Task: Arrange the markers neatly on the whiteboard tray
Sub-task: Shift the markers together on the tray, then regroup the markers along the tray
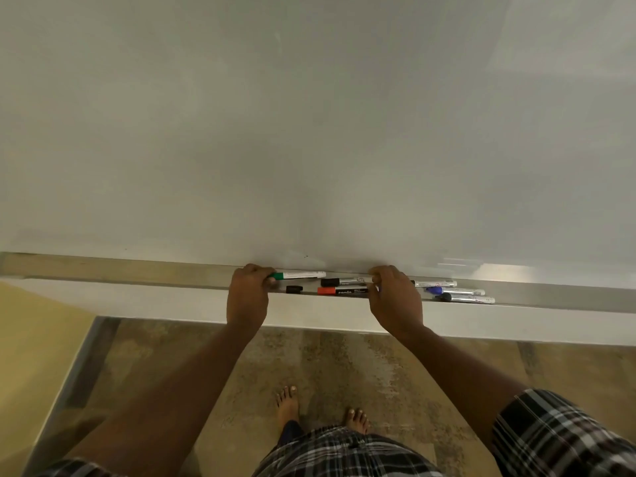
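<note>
Two hands (248, 293) (395, 297) curl fingers on markers (342, 290) in the tray (550, 296) under a whiteboard (309, 132).

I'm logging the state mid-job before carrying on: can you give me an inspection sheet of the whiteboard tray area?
Surface: tray below the whiteboard, bare at both ends.
Job's things: green marker, black marker, red marker between the hands; three markers to the right, roughly parallel.
Clutter: loose black cap.
Grippers: left hand pinches the green marker's cap end; right hand at the black and red markers' ends, grip unclear.
Cables: nothing seen.
Surroundings: floor, bare feet.
</note>
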Action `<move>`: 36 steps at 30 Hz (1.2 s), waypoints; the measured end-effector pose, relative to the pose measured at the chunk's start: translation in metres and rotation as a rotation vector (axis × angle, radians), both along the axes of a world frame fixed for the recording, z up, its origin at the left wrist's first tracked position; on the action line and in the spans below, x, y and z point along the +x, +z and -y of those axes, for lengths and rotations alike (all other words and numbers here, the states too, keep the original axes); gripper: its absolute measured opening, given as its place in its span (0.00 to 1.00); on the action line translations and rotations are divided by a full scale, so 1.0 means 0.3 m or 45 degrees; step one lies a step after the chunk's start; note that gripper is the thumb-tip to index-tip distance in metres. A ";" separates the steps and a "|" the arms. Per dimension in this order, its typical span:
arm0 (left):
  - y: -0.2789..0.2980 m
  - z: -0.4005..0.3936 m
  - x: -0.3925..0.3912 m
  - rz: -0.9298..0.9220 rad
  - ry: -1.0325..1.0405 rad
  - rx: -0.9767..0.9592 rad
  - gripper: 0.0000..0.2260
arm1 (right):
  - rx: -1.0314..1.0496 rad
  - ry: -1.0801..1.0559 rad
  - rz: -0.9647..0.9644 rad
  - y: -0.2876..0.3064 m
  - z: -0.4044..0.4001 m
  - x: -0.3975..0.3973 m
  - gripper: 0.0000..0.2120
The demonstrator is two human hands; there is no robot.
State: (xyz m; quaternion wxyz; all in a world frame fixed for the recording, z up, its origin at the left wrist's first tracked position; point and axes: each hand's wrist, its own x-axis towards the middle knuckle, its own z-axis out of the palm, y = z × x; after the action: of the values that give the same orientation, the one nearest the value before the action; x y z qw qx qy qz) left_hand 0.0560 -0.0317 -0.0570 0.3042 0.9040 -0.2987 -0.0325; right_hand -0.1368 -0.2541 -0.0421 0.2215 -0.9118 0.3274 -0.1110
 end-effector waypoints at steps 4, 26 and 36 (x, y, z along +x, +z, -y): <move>-0.006 0.041 -0.013 -0.188 0.094 -0.071 0.10 | -0.033 -0.044 -0.018 -0.014 0.002 -0.026 0.11; -0.017 0.081 -0.056 0.059 -0.193 0.325 0.08 | -0.191 -0.215 -0.192 -0.035 0.184 -0.165 0.11; 0.007 0.113 -0.106 0.125 -0.145 0.282 0.07 | -0.367 0.083 -0.321 -0.008 0.266 -0.194 0.11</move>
State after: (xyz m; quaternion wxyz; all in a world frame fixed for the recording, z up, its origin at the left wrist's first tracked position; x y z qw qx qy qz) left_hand 0.0241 -0.0656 -0.0550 0.1853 0.9141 -0.3586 -0.0383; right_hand -0.1950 -0.3339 -0.0445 0.0492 -0.9509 0.3037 -0.0343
